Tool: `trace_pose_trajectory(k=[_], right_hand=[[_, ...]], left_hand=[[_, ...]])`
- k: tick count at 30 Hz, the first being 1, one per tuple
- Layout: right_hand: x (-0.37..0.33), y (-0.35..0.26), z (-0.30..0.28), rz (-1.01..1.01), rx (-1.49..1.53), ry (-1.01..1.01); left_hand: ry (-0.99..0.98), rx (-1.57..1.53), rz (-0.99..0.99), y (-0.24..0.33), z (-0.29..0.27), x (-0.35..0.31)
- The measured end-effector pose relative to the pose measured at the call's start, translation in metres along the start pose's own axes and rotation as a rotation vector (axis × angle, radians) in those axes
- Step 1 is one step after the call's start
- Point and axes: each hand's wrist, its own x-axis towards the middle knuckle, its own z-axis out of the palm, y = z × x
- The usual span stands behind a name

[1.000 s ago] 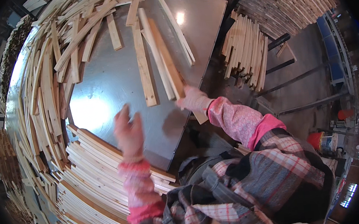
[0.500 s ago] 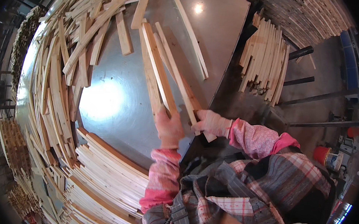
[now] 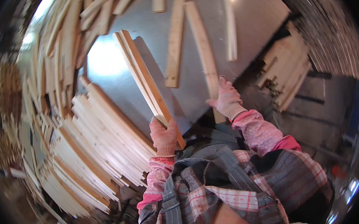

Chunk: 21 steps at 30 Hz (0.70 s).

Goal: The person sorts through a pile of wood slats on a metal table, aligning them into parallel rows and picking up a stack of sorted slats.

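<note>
At glossy bench (image 3: pixel 260 15), gripping strips (image 3: pixel 140 72) with left fingers (image 3: pixel 156 124); could splay if loosely pinched. With right fingers (image 3: pixel 227 87) open, perhaps touching board (image 3: pixel 203 46).

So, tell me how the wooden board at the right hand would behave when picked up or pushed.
Looking like solid timber, the wooden board should stay fairly stiff. Its broad, flat face makes rolling unlikely. Its near end juts past the metal table, so pressing there might tip it.

pale tan boards (image 3: pixel 148 87); grey tabletop (image 3: pixel 257 24); pink patterned sleeves (image 3: pixel 255 128); grey, white, red plaid garment (image 3: pixel 297 168); striped grey strap (image 3: pixel 172 217).
</note>
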Motion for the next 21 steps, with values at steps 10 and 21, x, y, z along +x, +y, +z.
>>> trace_pose_trajectory(k=[10, 21], right_hand=[[-0.036, -0.040, 0.041, -0.624, 0.530, -0.092], [-0.020, -0.164, -0.004, -0.537, 0.184, -0.072]], left_hand=[[0.134, 0.408, -0.123, -0.043, -0.070, -0.019], [0.195, 0.593, 0.248, -0.068, -0.079, 0.013]])
